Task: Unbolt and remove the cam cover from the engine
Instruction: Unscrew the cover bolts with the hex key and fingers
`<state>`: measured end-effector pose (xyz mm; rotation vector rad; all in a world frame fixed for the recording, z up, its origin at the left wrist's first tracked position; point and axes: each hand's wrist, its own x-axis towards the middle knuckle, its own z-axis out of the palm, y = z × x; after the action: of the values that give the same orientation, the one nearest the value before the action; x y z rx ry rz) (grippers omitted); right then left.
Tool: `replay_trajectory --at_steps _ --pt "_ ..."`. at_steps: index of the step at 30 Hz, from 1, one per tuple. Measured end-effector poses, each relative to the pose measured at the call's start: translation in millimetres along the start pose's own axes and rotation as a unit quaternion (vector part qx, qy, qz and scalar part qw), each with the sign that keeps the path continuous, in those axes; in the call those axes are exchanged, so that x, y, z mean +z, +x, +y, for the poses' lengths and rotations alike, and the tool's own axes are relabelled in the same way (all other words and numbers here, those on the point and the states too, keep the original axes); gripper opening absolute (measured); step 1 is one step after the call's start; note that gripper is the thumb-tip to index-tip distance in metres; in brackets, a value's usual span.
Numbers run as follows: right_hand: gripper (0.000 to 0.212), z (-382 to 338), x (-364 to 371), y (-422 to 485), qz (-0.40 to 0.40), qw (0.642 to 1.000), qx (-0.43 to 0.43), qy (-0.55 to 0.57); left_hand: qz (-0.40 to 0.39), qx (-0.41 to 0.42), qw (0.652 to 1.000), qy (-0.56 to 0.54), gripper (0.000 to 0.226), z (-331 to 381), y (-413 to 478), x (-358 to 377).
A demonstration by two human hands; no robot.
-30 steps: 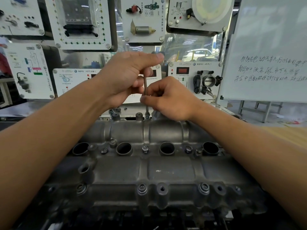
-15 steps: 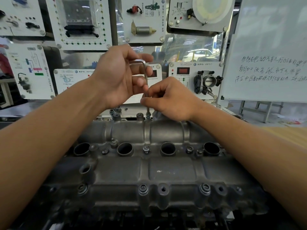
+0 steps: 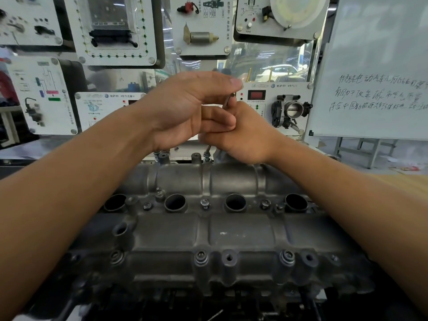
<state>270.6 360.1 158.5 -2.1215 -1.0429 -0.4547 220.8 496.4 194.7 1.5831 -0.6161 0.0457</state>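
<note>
Centre of the view, down toward 6 o'clock, is filled by the cam cover (image 3: 208, 230), a grey cast metal piece that lies crosswise on the engine (image 3: 176, 297). Four round holes (image 3: 175, 202) stand in one row across its middle, and near bolts (image 3: 201, 256) sit along the edge at 6 o'clock. At the 12 o'clock edge of the cover the far bolt (image 3: 206, 155) stands a little raised, and the thin hex key (image 3: 207, 148) goes down to its head, slightly tilted. The right hand (image 3: 245, 137) is directly above this bolt; its fingers are curled together and pinch the shaft of the key. The left hand (image 3: 183, 107) is at 10 o'clock from it and touches it; its fingers are curled round the upper part of the key, with the thumb stretched flat over the top. Only a short piece of the key shows between the two hands. Both forearms come in over the cover, from 8 and from 4 o'clock. Behind, from 9 to 1 o'clock, white training panels (image 3: 111, 31) hang with parts mounted on them, and one carries a throttle body (image 3: 290, 110). A whiteboard (image 3: 379, 66) with handwriting stands at 2 o'clock.
</note>
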Motion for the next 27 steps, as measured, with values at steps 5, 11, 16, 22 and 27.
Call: replay_trajectory --at_steps 5,11,16,22,27 --pt "0.042 -1 -1 -3 0.012 1.0 0.016 0.018 0.049 0.01 0.998 0.028 0.024 0 2 2" --pt "0.041 -4 -1 -3 -0.004 1.0 0.011 0.009 0.157 0.021 0.986 0.054 0.013 3 1 -4" --pt "0.023 -1 0 -2 -0.012 1.0 0.004 0.014 0.24 0.019 0.967 0.081 0.017 3 4 -10" --pt "0.014 0 0 -2 -0.009 1.0 0.009 0.025 0.261 0.023 0.964 0.049 0.007 4 6 -15" --pt "0.017 0 0 -1 -0.013 0.999 0.011 0.029 0.244 -0.003 0.969 -0.037 0.02 5 5 -20"
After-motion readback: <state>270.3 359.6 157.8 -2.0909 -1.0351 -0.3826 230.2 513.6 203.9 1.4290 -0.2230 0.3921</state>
